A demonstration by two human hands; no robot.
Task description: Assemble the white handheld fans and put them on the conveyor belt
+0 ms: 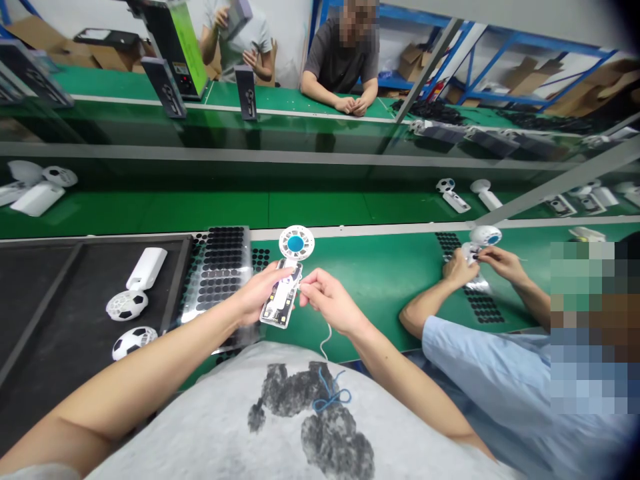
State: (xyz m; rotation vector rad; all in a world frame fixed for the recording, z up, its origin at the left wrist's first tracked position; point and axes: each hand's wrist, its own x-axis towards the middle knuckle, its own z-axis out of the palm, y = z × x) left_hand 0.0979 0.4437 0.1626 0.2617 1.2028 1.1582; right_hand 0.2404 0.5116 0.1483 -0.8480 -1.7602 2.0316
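My left hand (261, 291) is closed around a small handheld fan (280, 305) with a round white head and a blue disc at its centre. The fan's body is tilted, and a dark board with small yellow parts shows on its face. At the right side of that body my right hand (327, 300) is pinched on a thin white cable (327, 341), whose lower length hangs below the fingers. My fingers hide the cable's tip, so I cannot tell whether it is plugged in.
Left lies a black tray (60, 293) with football-patterned fans (127, 305). Sheets of black round stickers (223, 267) lie beside it. At right, a co-worker's hands (463, 267) hold another fan (485, 235). More fans (455, 197) rest on the green conveyor (310, 208); two people sit or stand beyond.
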